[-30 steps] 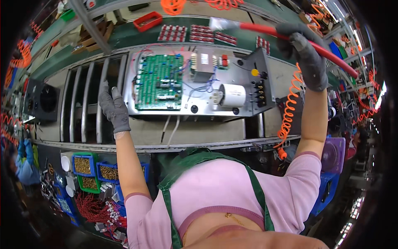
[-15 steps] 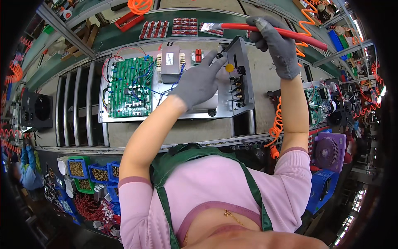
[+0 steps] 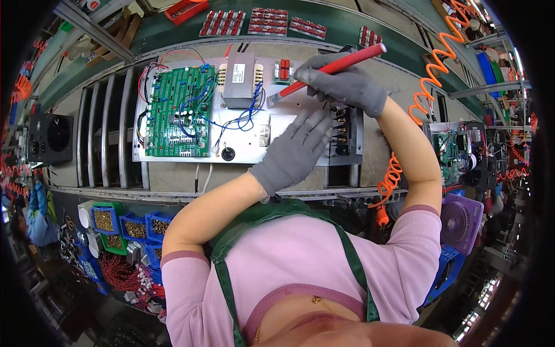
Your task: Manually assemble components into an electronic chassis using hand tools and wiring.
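Note:
My gloved right hand point(image 3: 347, 84) is closed around the red handle of a flat brush point(image 3: 363, 56). The brush slants down to the left, its pale bristles by the metal chassis plate point(image 3: 245, 137), between the transformer point(image 3: 239, 87) and a small board with red parts point(image 3: 283, 70). Flat and stretched out, my gloved left hand point(image 3: 296, 147) rests over a silvery box on the plate, fingertips near the row of terminals point(image 3: 342, 136) on the right end panel. A large green circuit board point(image 3: 176, 110) lies on the plate's left part, with blue wires running from it toward the transformer.
Panels of red components point(image 3: 269, 22) lie on the green belt behind. An orange coiled hose point(image 3: 442, 63) hangs at right, near another open unit point(image 3: 454, 144). Blue bins of brass-coloured parts point(image 3: 134, 227) stand at lower left. A purple fan point(image 3: 461, 224) sits at right.
My right hand has brought the brush down and left, over the chassis. My left hand has moved down from the upright end panel to the silvery box. The end panel now appears tilted or turned.

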Action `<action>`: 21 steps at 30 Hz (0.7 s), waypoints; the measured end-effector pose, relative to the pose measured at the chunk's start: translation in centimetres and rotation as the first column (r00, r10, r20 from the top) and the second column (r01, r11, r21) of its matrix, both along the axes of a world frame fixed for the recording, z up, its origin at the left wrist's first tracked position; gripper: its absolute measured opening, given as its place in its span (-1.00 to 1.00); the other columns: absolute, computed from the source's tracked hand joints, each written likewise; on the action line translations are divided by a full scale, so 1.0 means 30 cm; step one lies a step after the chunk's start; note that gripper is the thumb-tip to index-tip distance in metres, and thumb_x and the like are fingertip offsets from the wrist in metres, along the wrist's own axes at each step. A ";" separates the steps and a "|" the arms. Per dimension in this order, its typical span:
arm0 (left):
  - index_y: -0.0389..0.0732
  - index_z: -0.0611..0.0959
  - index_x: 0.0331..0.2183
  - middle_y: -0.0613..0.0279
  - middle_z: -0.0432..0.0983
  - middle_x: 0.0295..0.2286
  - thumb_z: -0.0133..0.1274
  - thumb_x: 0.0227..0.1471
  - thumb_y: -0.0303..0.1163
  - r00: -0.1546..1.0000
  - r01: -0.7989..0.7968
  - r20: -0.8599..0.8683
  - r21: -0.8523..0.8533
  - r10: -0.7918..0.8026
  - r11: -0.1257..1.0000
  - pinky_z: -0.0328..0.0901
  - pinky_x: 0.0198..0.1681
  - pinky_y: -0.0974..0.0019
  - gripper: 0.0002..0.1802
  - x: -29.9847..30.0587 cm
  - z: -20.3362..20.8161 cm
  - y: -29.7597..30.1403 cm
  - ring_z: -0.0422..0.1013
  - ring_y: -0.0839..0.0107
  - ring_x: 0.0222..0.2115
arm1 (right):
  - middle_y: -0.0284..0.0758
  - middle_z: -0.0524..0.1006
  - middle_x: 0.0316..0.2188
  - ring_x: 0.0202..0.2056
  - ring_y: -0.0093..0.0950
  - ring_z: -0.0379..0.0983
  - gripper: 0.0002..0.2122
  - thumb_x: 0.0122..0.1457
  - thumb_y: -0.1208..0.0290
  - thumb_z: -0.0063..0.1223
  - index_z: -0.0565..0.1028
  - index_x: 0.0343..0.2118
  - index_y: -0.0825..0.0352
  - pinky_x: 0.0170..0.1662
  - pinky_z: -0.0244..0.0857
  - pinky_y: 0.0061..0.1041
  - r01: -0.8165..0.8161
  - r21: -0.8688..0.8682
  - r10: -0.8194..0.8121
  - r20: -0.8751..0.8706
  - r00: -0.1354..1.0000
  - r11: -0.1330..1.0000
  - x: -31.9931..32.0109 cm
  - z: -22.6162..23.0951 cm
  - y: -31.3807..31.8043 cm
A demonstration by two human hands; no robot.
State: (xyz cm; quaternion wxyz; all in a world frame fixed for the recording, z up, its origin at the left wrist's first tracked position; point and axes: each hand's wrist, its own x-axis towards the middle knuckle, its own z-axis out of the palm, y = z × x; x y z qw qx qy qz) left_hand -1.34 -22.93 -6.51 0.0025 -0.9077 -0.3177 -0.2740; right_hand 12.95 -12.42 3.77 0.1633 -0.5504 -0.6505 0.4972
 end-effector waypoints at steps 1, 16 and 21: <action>-0.31 0.52 -0.07 0.02 0.34 0.00 0.02 -0.12 -0.34 1.000 0.010 0.014 0.008 -0.010 1.000 0.04 0.22 0.01 -0.49 -0.001 -0.002 0.005 0.23 0.14 0.09 | -0.40 0.49 -0.58 -0.57 -0.66 0.40 -0.69 0.13 0.15 0.06 0.56 -0.27 0.32 -0.50 0.32 -0.64 -0.025 -0.013 0.026 0.040 0.999 1.000 -0.017 0.001 0.005; -0.22 0.58 -0.13 0.16 0.44 -0.04 -0.02 -0.15 -0.38 0.992 0.129 -0.020 0.082 -0.127 0.988 0.10 0.21 0.08 -0.55 -0.028 -0.033 0.010 0.31 0.25 0.03 | -0.40 0.45 -0.62 -0.56 -0.64 0.38 -0.74 0.18 0.19 0.01 0.54 -0.34 0.32 -0.46 0.31 -0.57 -0.175 0.194 0.118 0.273 0.955 0.965 0.002 0.025 0.042; -0.23 0.59 -0.16 0.17 0.45 -0.07 -0.01 -0.15 -0.37 0.994 0.103 -0.034 0.099 -0.100 0.990 0.12 0.20 0.10 -0.58 -0.021 -0.045 0.013 0.33 0.27 0.01 | -0.41 0.44 -0.62 -0.58 -0.65 0.36 -0.75 0.19 0.21 0.01 0.54 -0.33 0.32 -0.50 0.28 -0.59 -0.119 0.113 0.099 0.173 0.980 0.986 -0.032 -0.007 0.017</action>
